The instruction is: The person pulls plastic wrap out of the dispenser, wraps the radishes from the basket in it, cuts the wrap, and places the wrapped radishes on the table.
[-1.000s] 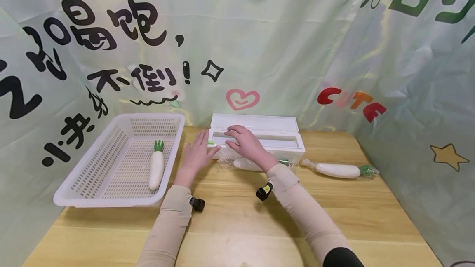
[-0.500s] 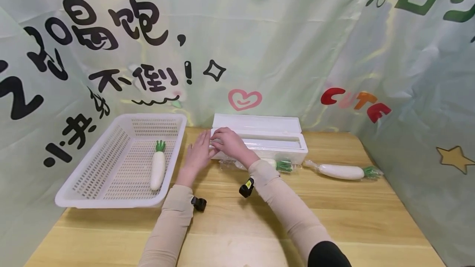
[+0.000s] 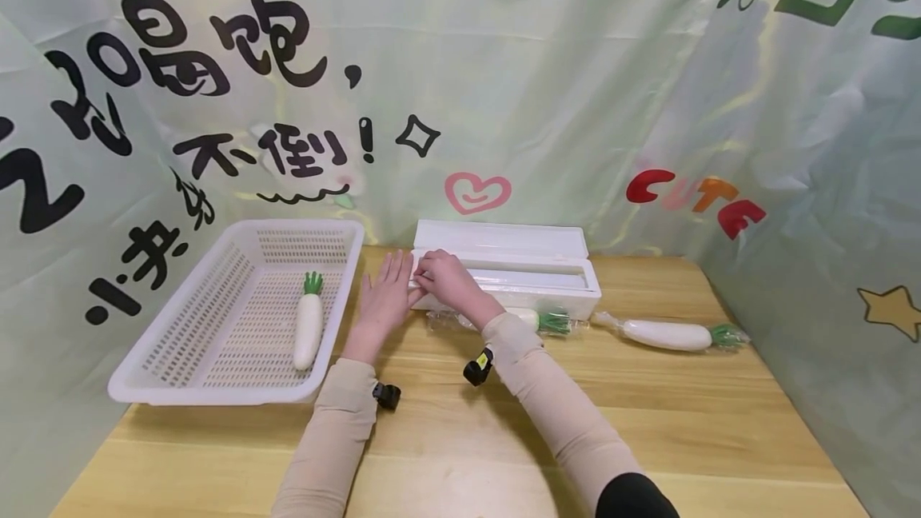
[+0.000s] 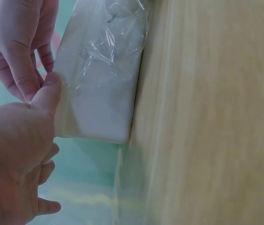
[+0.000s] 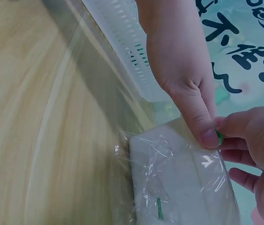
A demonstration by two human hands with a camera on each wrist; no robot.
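Observation:
A white plastic-wrap dispenser stands at the back of the table with its lid raised. My left hand lies at its left end, fingers extended and thumb pressing the top front edge. My right hand reaches to that same corner, where its thumb and index finger pinch a small green slider beside the left thumb. Clear film hangs crinkled over the dispenser's front. Before the dispenser lies a white radish with green tops, partly hidden by the right wrist.
On the left, a white perforated basket holds an unwrapped radish. Another radish, wrapped in clear film, lies to the right on the wooden table. A printed cloth backdrop rises close behind the dispenser.
My right hand has moved left across the dispenser to its left corner and now pinches the green slider. The left hand has stayed at that end.

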